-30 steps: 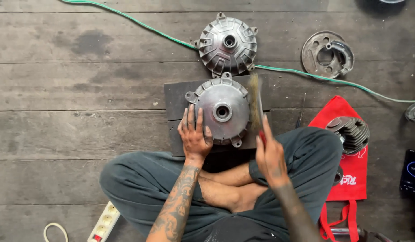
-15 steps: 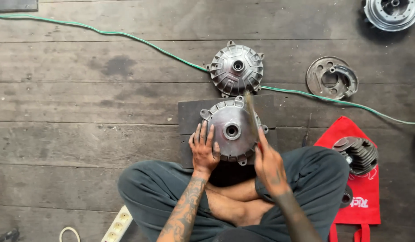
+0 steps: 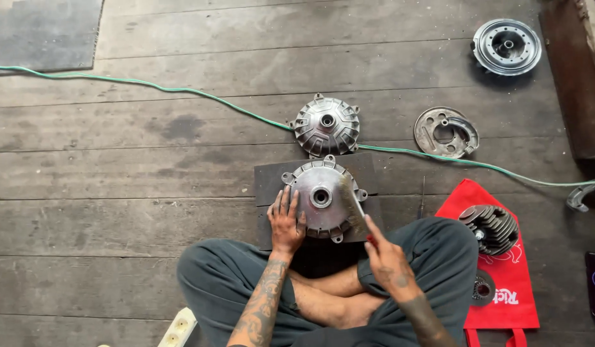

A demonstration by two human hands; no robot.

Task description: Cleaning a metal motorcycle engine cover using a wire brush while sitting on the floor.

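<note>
Wooden floor (image 3: 117,212) at the middle holds a round metal hub (image 3: 321,198), left hand (image 3: 286,222) flat on it with fingers spread, right hand (image 3: 388,260) clenched around a brush (image 3: 352,207) that could slip off the hub if pushed hard.

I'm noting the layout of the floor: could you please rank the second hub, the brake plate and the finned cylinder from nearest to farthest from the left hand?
From the left hand, in the head view:
1. Second hub, just beyond it on the floorboards.
2. Brake plate, farther to the right.
3. Finned cylinder, far right on the red bag.
</note>
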